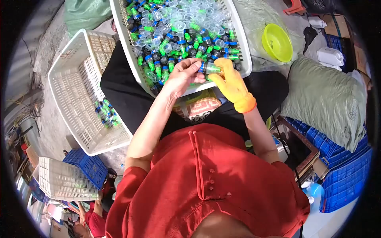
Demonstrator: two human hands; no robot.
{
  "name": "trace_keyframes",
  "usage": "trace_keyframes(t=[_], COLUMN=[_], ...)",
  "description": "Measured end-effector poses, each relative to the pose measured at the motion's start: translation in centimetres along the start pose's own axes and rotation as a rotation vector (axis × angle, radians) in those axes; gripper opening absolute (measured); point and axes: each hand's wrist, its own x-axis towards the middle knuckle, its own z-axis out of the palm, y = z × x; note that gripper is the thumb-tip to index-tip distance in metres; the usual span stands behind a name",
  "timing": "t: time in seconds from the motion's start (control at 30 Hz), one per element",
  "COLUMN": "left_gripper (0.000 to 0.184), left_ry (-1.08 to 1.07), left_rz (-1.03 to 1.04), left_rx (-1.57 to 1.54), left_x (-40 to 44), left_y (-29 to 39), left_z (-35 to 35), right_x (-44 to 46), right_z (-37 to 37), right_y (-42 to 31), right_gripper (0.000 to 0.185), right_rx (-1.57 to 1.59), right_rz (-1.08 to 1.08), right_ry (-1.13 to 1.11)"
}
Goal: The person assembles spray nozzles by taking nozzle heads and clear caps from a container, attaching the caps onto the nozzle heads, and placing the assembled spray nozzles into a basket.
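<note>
My bare left hand (pixel 183 76) pinches a small bottle (pixel 209 68) by its dark, blue-banded end. My right hand (pixel 232 84), in a yellow-orange glove, is closed around the other end, where green shows through a clear cap. The bottle lies roughly level between both hands, over the near edge of a white basket (pixel 133 65). That basket holds many similar bottles (pixel 184 43) with green tops and blue bands, mixed with loose clear caps (pixel 189 16). My right fingers partly hide the capped end.
Left of my knee stands a second white basket (pixel 73 85) with some bottles (pixel 106 113) in it. To the right are a yellow-green bowl (pixel 277 42), a stuffed pale-green sack (pixel 323 99) and blue crates (pixel 345 174). Another person (pixel 97 216) works at lower left beside a crate.
</note>
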Motion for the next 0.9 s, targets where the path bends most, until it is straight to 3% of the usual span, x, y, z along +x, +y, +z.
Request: trace_keyframes(t=[0.03,0.1,0.17,0.23,0.27,0.3,0.33,0.37,0.4,0.47,0.57,0.6,0.7,0.8,0.87,0.9], left_gripper=[0.035,0.04,0.039,0.042,0.055,0.051,0.047,0.046,0.046,0.04,0.049,0.038,0.03,0.025,0.028,0.031], left_ry=[0.025,-0.05,-0.231,-0.496,-0.496,-0.51,-0.411,-0.256,-0.255,0.011,0.062,0.077,0.158,0.156,0.154,0.205], left_rz=[-0.015,-0.099,-0.202,-0.31,-0.377,-0.013,0.359,0.493,0.494,0.471,0.479,0.582,0.71,0.803,0.832,0.759], left_rx=[-0.03,0.086,0.206,0.492,0.722,0.964,1.237,1.428,1.426,1.735,1.771,1.774,1.798,1.804,1.786,1.836], left_x=[-0.7,-2.8,-4.3,-5.4,-5.7,-5.8,-5.9,-5.9,-6.1,-6.8,-5.7,-5.3,-2.8,-0.2,2.2,3.2], left_y=[-0.1,0.4,0.9,1.6,1.3,-0.2,-1.6,-2.9,-2.5,-1.3,-2.1,-2.2,-2.2,-1.2,-1.4,-1.5], left_z=[0.3,0.9,-0.1,-0.6,-0.1,0.0,0.0,-0.4,0.5,2.4,1.9,1.8,1.9,2.1,1.3,1.2], right_x=[-0.2,-0.7,-2.2,-3.8,-4.3,-4.4,-4.8,-5.0,-5.1,-5.1,-4.3,-4.1,-2.5,0.4,2.7,4.6], right_z=[-0.6,-1.5,-1.6,-1.0,-0.6,-0.2,0.3,0.9,1.4,2.3,2.1,2.1,2.0,-0.1,-1.1,-1.8], right_y=[-0.5,-1.6,-2.9,-3.9,-4.5,-4.7,-4.8,-4.5,-3.8,-2.3,-2.1,-1.9,0.3,-1.2,-0.7,1.0], right_gripper=[0.04,0.043,0.043,0.043,0.042,0.043,0.041,0.04,0.04,0.039,0.037,0.035,0.031,0.03,0.036,0.038], right_rx=[-0.005,-0.394,-0.439,-0.475,-0.472,-0.466,-0.461,-0.455,-0.457,-0.038,-0.073,-0.059,0.012,0.295,0.182,-0.025], right_rz=[-0.003,-0.3,-0.328,-0.509,-0.562,-0.555,-0.442,-0.328,-0.328,-0.122,-0.044,0.007,-0.019,0.407,0.347,0.225], right_ry=[-0.005,-0.131,-0.226,-0.2,-0.197,-0.254,-0.284,-0.312,-0.313,-0.227,-0.262,-0.268,-0.184,-0.314,-0.371,-0.404])
